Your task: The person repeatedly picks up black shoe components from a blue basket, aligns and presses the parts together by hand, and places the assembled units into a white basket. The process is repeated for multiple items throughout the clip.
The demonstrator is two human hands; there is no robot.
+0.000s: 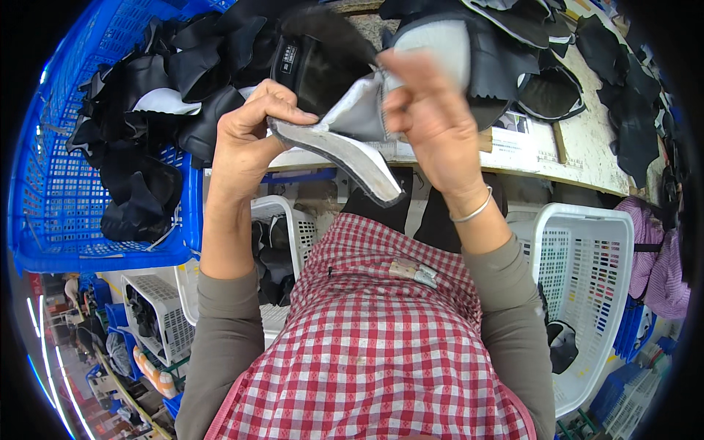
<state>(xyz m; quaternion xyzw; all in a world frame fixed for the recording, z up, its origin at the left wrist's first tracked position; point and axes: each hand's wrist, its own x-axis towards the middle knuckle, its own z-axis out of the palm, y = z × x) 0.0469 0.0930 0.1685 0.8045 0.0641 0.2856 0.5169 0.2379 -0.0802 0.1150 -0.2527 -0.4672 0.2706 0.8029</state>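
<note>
My left hand (253, 128) is closed on a shoe upper (345, 150), its thumb pressing on the lining. The piece is black leather outside, with a pale grey and white lining and a curved strip hanging toward me. A toothed seam, possibly a zipper (382, 110), runs along its grey inner flap. My right hand (438, 121), wearing a silver bangle (473, 208), is at the far edge of that flap, smeared by motion. Its fingers look stretched out; whether they touch the flap I cannot tell. Behind the held piece lies more black leather (323, 66).
A blue basket (110, 258) heaped with black leather pieces (150, 147) stands at the left. Black uppers (506, 66) cover much of the worktable (579, 158). White baskets (579, 213) stand below the table edge on both sides of my checked apron (367, 323).
</note>
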